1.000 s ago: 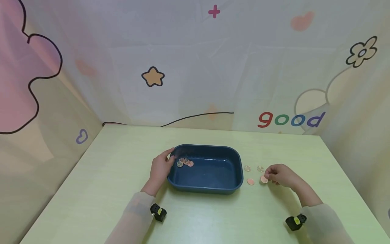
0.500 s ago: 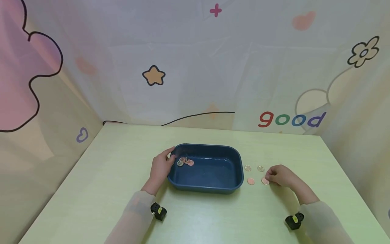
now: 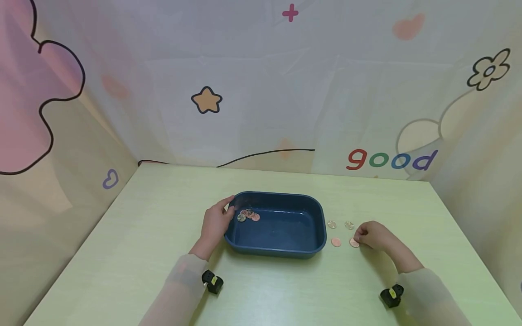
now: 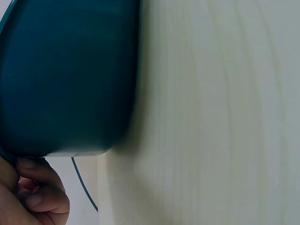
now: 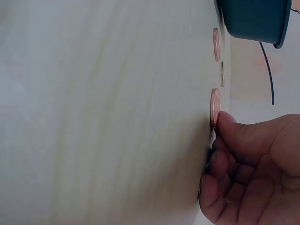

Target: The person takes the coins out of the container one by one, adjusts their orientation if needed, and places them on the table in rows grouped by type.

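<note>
Tabletop (image 3: 163, 199): pale yellow-green, faint wood grain, soft sheen in front of the tray. Backdrop (image 3: 261, 77): light, creased sheeting behind the tray and to both sides; printed star, flower, hearts, and "good" in coloured letters. Tray (image 3: 277, 237): dark blue, glossy, rounded rectangle with raised walls, set on the tabletop. Coin cluster (image 3: 255, 217): round, overlapping, copper-coloured and silvery, inside the tray at its left end. Two pale gold coins (image 3: 332, 224): flat, shiny, right of the tray. Loose copper coin (image 3: 336, 242): flat, just right of the tray. Left hand (image 3: 216, 222): at the tray's left end, fingers grasping its rim. Right hand (image 3: 376, 236): right of the tray, curled fingers and thumb pinching the edge of the outer copper coin (image 3: 354, 243). Sleeves (image 3: 173, 283): pale, loose.
</note>
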Motion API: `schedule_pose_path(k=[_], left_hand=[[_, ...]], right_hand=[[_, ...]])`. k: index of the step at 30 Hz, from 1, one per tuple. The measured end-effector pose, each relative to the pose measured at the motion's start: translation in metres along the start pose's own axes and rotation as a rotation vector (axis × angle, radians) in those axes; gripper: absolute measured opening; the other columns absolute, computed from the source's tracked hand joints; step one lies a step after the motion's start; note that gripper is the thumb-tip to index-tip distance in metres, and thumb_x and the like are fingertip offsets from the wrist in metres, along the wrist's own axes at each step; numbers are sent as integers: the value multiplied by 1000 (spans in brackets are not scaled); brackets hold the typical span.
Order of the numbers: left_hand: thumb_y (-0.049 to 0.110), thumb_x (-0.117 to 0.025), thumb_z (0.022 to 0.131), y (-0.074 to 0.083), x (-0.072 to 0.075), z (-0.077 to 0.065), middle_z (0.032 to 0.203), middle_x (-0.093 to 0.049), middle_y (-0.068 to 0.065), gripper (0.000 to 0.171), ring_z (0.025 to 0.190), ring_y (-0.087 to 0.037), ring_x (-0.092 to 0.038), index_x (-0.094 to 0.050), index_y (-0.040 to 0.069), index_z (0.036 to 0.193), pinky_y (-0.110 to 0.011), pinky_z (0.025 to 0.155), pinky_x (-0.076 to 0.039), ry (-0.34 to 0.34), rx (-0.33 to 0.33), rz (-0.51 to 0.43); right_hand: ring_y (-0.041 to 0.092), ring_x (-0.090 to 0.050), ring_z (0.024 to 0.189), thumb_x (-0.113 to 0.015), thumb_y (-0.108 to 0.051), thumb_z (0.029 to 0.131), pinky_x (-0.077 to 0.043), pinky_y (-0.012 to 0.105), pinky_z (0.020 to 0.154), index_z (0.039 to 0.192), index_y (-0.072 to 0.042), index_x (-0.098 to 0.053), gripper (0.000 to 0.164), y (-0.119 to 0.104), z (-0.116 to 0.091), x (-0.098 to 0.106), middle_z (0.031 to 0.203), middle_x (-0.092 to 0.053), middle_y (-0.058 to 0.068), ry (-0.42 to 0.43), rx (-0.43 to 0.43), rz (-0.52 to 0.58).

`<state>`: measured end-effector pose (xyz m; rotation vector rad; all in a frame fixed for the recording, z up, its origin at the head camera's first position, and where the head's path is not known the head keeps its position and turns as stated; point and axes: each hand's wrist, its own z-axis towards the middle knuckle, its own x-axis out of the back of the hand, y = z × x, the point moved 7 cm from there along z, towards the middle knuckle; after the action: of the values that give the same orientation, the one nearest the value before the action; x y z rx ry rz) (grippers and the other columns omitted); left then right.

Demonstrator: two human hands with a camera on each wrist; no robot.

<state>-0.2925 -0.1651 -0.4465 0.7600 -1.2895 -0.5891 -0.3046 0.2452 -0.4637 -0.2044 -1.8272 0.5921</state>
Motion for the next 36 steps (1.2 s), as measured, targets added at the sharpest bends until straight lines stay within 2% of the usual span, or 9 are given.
schedule_pose_path(k=[8,23,28,32,36], left_hand=[[11,-57,101,1,0,1,56,-36,5,40,50,-11,-34,-63,5,139,-24,52,-29,7,-7,2],[13,-58,100,1,1,0,59,-39,4,41,53,-11,-36,-63,6,140,-23,52,-30,2,9,-2],[13,-58,101,1,0,1,58,-38,4,41,52,-11,-36,-63,7,141,-23,52,-30,0,10,0],[12,-57,101,1,-1,1,57,-36,5,41,52,-11,-35,-63,7,141,-24,52,-30,-5,12,-4],[13,-57,101,0,0,1,57,-37,5,41,52,-11,-35,-63,7,141,-24,53,-30,-3,19,-2]], right_hand=[[18,-52,75,-64,-6,96,-42,30,70,85,4,-65,15,-4,0,-1,82,-63,11,36,-15,-69],[19,-52,73,-65,-4,96,-42,31,67,82,2,-62,15,-10,-4,-2,80,-63,10,75,-17,-93],[18,-50,75,-65,-6,96,-42,30,69,86,3,-64,14,-7,-3,0,82,-62,10,46,7,-60],[17,-49,76,-64,-7,97,-41,28,67,90,5,-65,13,-4,-3,3,83,-61,9,2,19,21],[18,-49,76,-61,-5,98,-41,28,64,95,6,-66,12,-4,-4,8,84,-59,7,-24,-6,116]])
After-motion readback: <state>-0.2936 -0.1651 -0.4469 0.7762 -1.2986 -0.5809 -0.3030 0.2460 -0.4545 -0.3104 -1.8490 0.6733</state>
